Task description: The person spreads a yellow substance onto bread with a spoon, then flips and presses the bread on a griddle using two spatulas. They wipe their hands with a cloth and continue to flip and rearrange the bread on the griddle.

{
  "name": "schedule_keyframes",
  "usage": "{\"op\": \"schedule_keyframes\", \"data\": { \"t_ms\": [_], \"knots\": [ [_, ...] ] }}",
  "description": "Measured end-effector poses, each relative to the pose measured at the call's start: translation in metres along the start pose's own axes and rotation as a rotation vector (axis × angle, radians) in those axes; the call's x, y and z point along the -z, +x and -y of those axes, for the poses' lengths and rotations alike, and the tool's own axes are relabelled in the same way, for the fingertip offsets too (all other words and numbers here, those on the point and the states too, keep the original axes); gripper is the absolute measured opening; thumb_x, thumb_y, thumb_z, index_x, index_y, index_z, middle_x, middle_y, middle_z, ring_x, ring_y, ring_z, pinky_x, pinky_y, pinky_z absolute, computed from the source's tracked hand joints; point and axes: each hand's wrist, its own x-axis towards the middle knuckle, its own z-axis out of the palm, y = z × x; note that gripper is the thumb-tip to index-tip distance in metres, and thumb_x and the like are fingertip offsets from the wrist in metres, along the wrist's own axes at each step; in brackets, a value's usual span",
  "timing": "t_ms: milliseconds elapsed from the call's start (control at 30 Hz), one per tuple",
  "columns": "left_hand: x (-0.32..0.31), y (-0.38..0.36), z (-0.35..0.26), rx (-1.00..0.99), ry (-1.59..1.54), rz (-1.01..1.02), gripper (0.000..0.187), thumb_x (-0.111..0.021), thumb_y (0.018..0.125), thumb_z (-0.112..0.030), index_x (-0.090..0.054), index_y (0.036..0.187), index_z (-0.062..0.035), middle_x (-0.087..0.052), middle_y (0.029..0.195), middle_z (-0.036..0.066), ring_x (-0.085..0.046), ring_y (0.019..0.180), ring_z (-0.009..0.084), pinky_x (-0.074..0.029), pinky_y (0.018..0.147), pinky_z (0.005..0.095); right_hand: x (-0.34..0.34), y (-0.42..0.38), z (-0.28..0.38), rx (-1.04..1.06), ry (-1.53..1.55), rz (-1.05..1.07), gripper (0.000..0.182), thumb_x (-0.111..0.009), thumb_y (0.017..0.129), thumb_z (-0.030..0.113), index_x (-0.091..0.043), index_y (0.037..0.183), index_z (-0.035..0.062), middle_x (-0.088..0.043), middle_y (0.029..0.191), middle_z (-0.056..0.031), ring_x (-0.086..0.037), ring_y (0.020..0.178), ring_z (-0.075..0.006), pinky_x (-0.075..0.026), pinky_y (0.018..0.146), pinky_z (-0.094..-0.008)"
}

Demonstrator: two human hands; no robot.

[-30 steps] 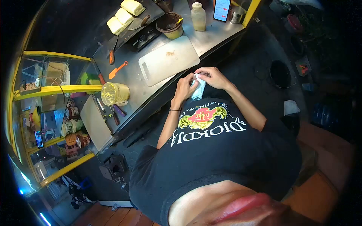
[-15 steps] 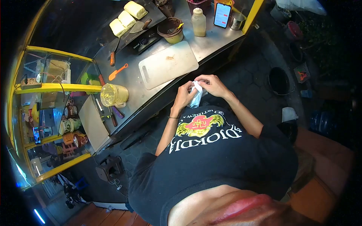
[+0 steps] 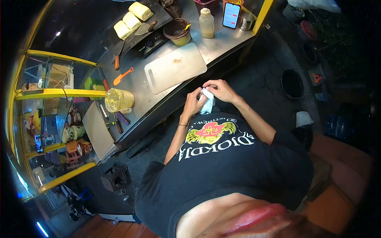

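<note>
In front of my shirt, just off the counter's edge, both hands pinch a crumpled white cloth (image 3: 207,104). My left hand (image 3: 193,103) has its fingers closed on the left side of it. From the right, my right hand (image 3: 222,91) grips its top edge, with thumb and fingers bent together. The lower end of the cloth hangs down over the shirt; part of it is hidden behind the fingers. Close beyond the hands lies a white cutting board (image 3: 176,68) with a brown smear on it.
On the metal counter (image 3: 139,89) stand a tub of yellow spread (image 3: 126,100), a brown-smeared bucket (image 3: 177,33), a squeeze bottle (image 3: 207,24) and a phone (image 3: 231,16). An orange spatula (image 3: 123,76), a knife (image 3: 117,61) and bread loaves (image 3: 133,20) lie there too. A glass case (image 3: 59,93) borders the left.
The fingers have shifted slightly on the cloth, and more of its white upper part shows between the hands. The view has moved a little; the counter items stay put.
</note>
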Motion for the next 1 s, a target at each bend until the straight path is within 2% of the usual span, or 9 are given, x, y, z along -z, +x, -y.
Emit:
{"op": "schedule_keyframes", "data": {
  "t_ms": [100, 200, 267, 300, 367, 500, 567, 767, 1000],
  "knots": [
    [-0.004, 0.006, 0.005, -0.032, 0.051, -0.019, 0.023, -0.065, 0.082, -0.016, -0.056, 0.087, 0.0047, -0.055, 0.066, 0.019, -0.053, 0.055, 0.0222, -0.044, 0.056, 0.0357, -0.001, -0.006, -0.001, 0.004, 0.0, -0.035, 0.023, -0.06, 0.092, 0.009, -0.067, 0.11, -0.0041, -0.073, 0.092, -0.0157, -0.072, 0.086, -0.0194, -0.055, 0.076, -0.0328],
    [-0.01, 0.015, 0.016, 0.015, 0.104, -0.041, 0.022, -0.065, 0.082, -0.016, -0.057, 0.086, 0.0045, -0.057, 0.065, 0.016, -0.053, 0.056, 0.0184, -0.044, 0.056, 0.0341, -0.004, -0.015, -0.001, 0.01, 0.024, -0.092, 0.023, -0.06, 0.091, 0.009, -0.066, 0.109, -0.0043, -0.073, 0.093, -0.0156, -0.072, 0.085, -0.0198, -0.055, 0.075, -0.0331],
    [-0.017, 0.016, 0.021, 0.056, -0.144, -0.027, 0.021, -0.066, 0.083, -0.015, -0.059, 0.087, 0.0045, -0.059, 0.064, 0.012, -0.054, 0.058, 0.0132, -0.045, 0.056, 0.0321, -0.003, -0.018, -0.003, -0.005, 0.013, -0.138, 0.024, -0.06, 0.091, 0.01, -0.066, 0.109, -0.004, -0.073, 0.092, -0.016, -0.072, 0.083, -0.0209, -0.055, 0.074, -0.0334],
    [-0.019, 0.017, 0.024, 0.051, -0.145, -0.018, 0.021, -0.066, 0.083, -0.015, -0.059, 0.087, 0.0045, -0.059, 0.064, 0.012, -0.054, 0.058, 0.0132, -0.045, 0.056, 0.0321, -0.001, -0.02, -0.005, -0.007, 0.011, -0.148, 0.024, -0.06, 0.091, 0.01, -0.066, 0.109, -0.004, -0.073, 0.092, -0.016, -0.072, 0.083, -0.0209, -0.055, 0.074, -0.0334],
    [-0.021, 0.02, 0.022, 0.053, -0.155, 0.011, 0.02, -0.066, 0.085, -0.014, -0.061, 0.09, 0.0047, -0.062, 0.068, 0.01, -0.054, 0.062, 0.0096, -0.046, 0.057, 0.0298, 0.005, -0.022, -0.001, -0.071, -0.048, -0.143, 0.021, -0.06, 0.093, 0.008, -0.066, 0.11, -0.0032, -0.072, 0.094, -0.0107, -0.069, 0.085, -0.0154, -0.054, 0.077, -0.0306],
    [-0.023, 0.027, 0.01, 0.038, -0.177, 0.068, 0.021, -0.066, 0.086, -0.014, -0.062, 0.094, 0.005, -0.064, 0.072, 0.012, -0.057, 0.065, 0.0102, -0.048, 0.06, 0.0292, 0.016, -0.021, -0.002, -0.071, -0.081, -0.16, 0.021, -0.06, 0.093, 0.008, -0.067, 0.109, -0.0027, -0.072, 0.093, -0.0105, -0.069, 0.082, -0.0155, -0.054, 0.075, -0.0304],
    [-0.022, 0.033, 0.009, 0.04, -0.142, 0.131, 0.022, -0.066, 0.087, -0.014, -0.062, 0.097, 0.0055, -0.066, 0.076, 0.013, -0.059, 0.068, 0.0109, -0.049, 0.064, 0.0294, 0.02, -0.018, -0.003, -0.09, -0.104, -0.163, 0.023, -0.06, 0.091, 0.011, -0.068, 0.108, -0.0024, -0.073, 0.09, -0.0158, -0.071, 0.079, -0.0203, -0.055, 0.073, -0.0335],
    [-0.015, 0.046, 0.018, 0.011, -0.2, 0.121, 0.022, -0.064, 0.088, -0.012, -0.061, 0.1, 0.0057, -0.066, 0.078, 0.015, -0.061, 0.07, 0.0119, -0.051, 0.066, 0.0306, 0.022, 0.0, -0.005, -0.058, -0.06, -0.19, 0.022, -0.059, 0.092, 0.011, -0.068, 0.108, -0.0021, -0.073, 0.09, -0.0148, -0.071, 0.081, -0.0187, -0.055, 0.074, -0.0329],
    [0.01, 0.06, 0.016, 0.04, -0.115, 0.137, 0.019, -0.065, 0.086, -0.012, -0.061, 0.093, 0.0045, -0.06, 0.068, 0.011, -0.055, 0.062, 0.0126, -0.046, 0.059, 0.0304, 0.022, 0.032, -0.011, -0.071, -0.041, -0.128, 0.022, -0.06, 0.091, 0.011, -0.068, 0.107, -0.002, -0.073, 0.091, -0.0153, -0.071, 0.083, -0.0188, -0.055, 0.075, -0.0326]
  ]
}}
